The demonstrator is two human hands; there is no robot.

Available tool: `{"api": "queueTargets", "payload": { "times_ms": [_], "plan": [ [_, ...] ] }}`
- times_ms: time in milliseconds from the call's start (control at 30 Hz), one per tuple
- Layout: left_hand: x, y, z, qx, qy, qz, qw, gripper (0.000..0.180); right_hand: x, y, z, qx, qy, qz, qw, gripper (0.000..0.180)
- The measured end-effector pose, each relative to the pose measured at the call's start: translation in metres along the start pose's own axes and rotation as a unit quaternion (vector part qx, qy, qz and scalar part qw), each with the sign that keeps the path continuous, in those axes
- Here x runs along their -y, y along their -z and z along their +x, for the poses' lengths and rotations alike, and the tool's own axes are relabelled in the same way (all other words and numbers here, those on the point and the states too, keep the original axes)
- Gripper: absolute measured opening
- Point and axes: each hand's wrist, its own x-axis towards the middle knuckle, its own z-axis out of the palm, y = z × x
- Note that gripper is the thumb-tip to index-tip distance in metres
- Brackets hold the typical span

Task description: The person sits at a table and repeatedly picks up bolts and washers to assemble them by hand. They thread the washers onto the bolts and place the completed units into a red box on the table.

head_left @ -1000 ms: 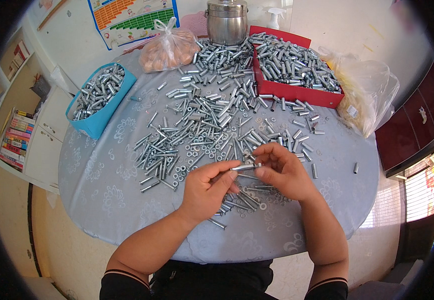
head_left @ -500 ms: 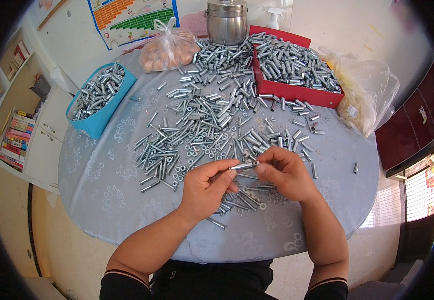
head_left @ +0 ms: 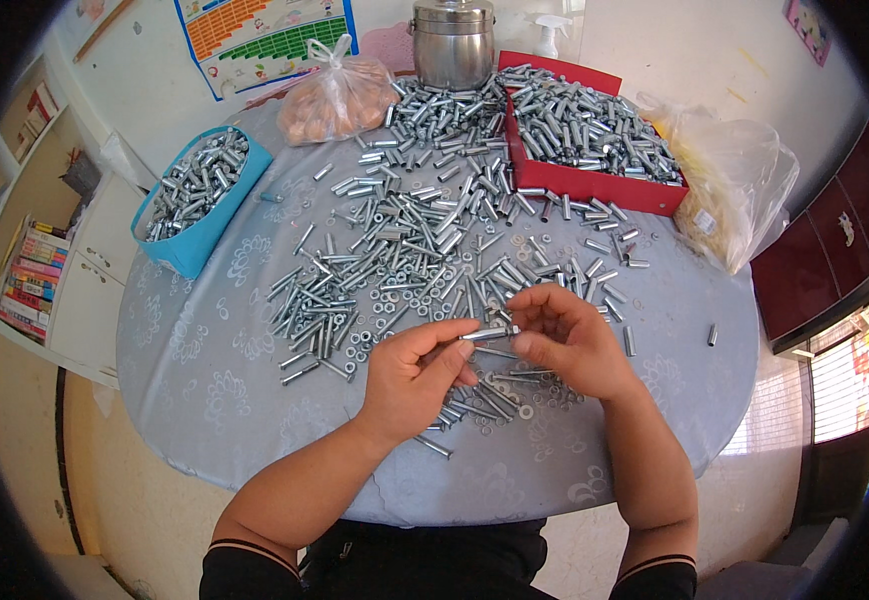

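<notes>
Far left: shelf with coloured books (head_left: 30, 280), beside the round table (head_left: 215, 400) under a pale grey patterned cloth. On table's left rim: blue tray (head_left: 198, 200) heaped with metal sleeves. Behind it, knotted clear bag (head_left: 337, 98) of brownish round items. Centre of table: wide scatter of loose bolts, sleeves and washers (head_left: 425, 245), reaching back to steel pot (head_left: 453, 42).

Near edge, centre: left hand (head_left: 417, 378), fingers curled, thumb and fingertips pinching left end of a single silver bolt (head_left: 490, 333). Bolt held level just above the cloth, spanning the gap between both hands. Right hand (head_left: 575, 340), fingers bent, tips closed on bolt's right end.

Right rear: red tray (head_left: 595, 185) filled with bolts. Far right: crumpled clear plastic bag (head_left: 740, 190). One stray sleeve (head_left: 713, 334) alone near right rim.
</notes>
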Motion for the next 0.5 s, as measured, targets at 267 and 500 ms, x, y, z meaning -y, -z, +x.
{"api": "queueTargets", "payload": {
  "times_ms": [267,500],
  "plan": [
    [0.001,0.0,0.0,0.001,0.002,-0.004,1.0,0.024,-0.003,0.008,0.0,0.02,-0.039,-0.007,0.999,0.014],
    [0.001,0.001,0.0,-0.002,0.001,-0.007,1.0,0.024,-0.001,0.006,0.0,0.017,-0.037,-0.017,0.999,0.015]
  ]
}}
